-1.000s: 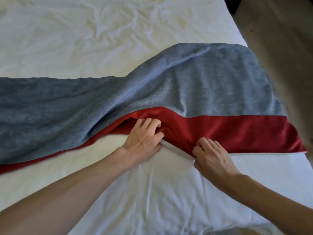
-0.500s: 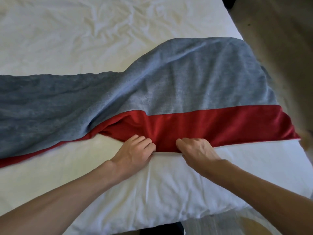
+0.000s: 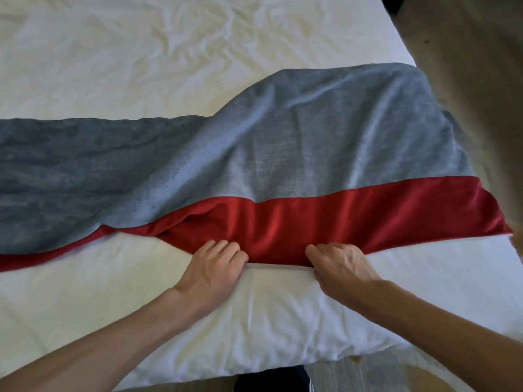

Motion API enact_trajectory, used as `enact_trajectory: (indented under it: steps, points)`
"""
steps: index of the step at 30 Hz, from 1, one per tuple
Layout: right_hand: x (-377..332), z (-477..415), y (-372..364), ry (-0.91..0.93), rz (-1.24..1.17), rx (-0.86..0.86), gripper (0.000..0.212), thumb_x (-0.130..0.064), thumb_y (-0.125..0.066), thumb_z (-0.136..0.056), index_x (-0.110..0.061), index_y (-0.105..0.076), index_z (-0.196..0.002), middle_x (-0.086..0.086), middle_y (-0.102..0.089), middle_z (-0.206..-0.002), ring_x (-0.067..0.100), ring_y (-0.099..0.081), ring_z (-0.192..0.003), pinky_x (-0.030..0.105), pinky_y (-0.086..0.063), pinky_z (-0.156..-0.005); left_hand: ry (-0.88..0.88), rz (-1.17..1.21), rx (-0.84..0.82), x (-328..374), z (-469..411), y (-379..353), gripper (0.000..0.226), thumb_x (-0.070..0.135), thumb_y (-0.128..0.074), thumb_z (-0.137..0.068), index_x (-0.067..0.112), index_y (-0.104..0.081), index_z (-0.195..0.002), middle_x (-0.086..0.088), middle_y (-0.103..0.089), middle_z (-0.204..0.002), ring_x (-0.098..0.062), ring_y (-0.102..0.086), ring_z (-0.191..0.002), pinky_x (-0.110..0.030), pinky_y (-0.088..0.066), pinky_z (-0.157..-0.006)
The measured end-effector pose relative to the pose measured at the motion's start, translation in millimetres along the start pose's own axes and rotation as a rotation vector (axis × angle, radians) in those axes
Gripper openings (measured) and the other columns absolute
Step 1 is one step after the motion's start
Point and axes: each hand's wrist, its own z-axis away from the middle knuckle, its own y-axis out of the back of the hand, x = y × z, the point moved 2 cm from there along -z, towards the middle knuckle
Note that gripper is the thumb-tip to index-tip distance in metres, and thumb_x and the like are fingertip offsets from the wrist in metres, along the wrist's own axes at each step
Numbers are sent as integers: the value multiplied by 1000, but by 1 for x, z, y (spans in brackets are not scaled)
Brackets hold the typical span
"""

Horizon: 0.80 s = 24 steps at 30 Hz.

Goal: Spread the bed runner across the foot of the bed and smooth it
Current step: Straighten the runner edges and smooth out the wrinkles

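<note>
The bed runner (image 3: 325, 154), grey-blue with a red band along its near edge, lies across the white bed (image 3: 141, 52). Its right part lies wide and fairly flat, reaching the bed's right edge. Its left part is narrower and bunched, with the red band folded under and only a thin red strip showing. My left hand (image 3: 215, 267) grips the red near edge with curled fingers. My right hand (image 3: 339, 264) grips the same edge a short way to the right. A small fold sits in the red band above my left hand.
The white duvet is wrinkled beyond the runner. The bed's near edge (image 3: 254, 366) runs along the bottom, its right edge at the upper right. Beige floor (image 3: 467, 52) lies right of the bed; a dark patch shows below the foot.
Both hands have pulled the red edge toward me, and they have moved a little apart. The hump in the red band has flattened and the band now lies wider.
</note>
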Motion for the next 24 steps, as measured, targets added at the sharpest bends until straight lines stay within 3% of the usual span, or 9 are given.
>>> enact_trajectory:
  steps: [3, 6, 10, 14, 21, 24]
  points:
    - [1, 5, -4, 60, 61, -138, 24, -8, -70, -56, -14, -54, -74, -1, -58, -57, 24, -57, -47, 27, -33, -38, -53, 36, -49, 14, 14, -6, 9, 12, -62, -78, 15, -63, -69, 0, -53, -64, -21, -51, -56, -32, -43, -49]
    - [3, 1, -5, 78, 60, -270, 17, -23, -47, -76, -17, -48, -92, 2, -64, -81, 30, -63, -72, 31, -31, -53, -42, 70, -50, 16, 14, -6, 18, 21, -54, -83, 15, -65, -70, 0, -55, -65, -20, -52, -57, -31, -44, -50]
    - [-17, -6, 7, 181, 21, -104, 19, -27, -58, -65, -14, -53, -78, 2, -56, -66, 26, -56, -53, 31, -42, -42, -57, 43, -36, 10, 16, 1, 17, 25, -53, -84, 14, -64, -77, -1, -55, -73, -22, -51, -63, -35, -41, -57]
    - [-50, -17, 5, 239, -6, -30, 22, -22, -70, -59, -17, -56, -75, 1, -54, -68, 22, -54, -54, 32, -45, -43, 15, -39, -40, -22, 36, 8, 23, 26, -50, -83, 11, -67, -86, -4, -59, -79, -25, -55, -67, -35, -34, -64]
    - [-88, -41, -4, 253, 63, -81, 44, -11, -83, -31, -22, -57, -65, -7, -51, -53, 13, -48, -40, 22, -25, -37, 90, -117, -49, -55, 58, 12, 20, 7, -53, -76, 11, -68, -87, -4, -62, -82, -25, -60, -71, -32, -34, -73]
    - [-86, -34, -7, 318, 6, -109, 39, -5, -78, -38, -21, -59, -68, -6, -52, -53, 15, -49, -39, 22, -23, -37, 63, -87, -102, -45, 65, 10, 28, 5, -47, -68, 12, -67, -86, -2, -61, -80, -23, -57, -68, -31, -34, -71]
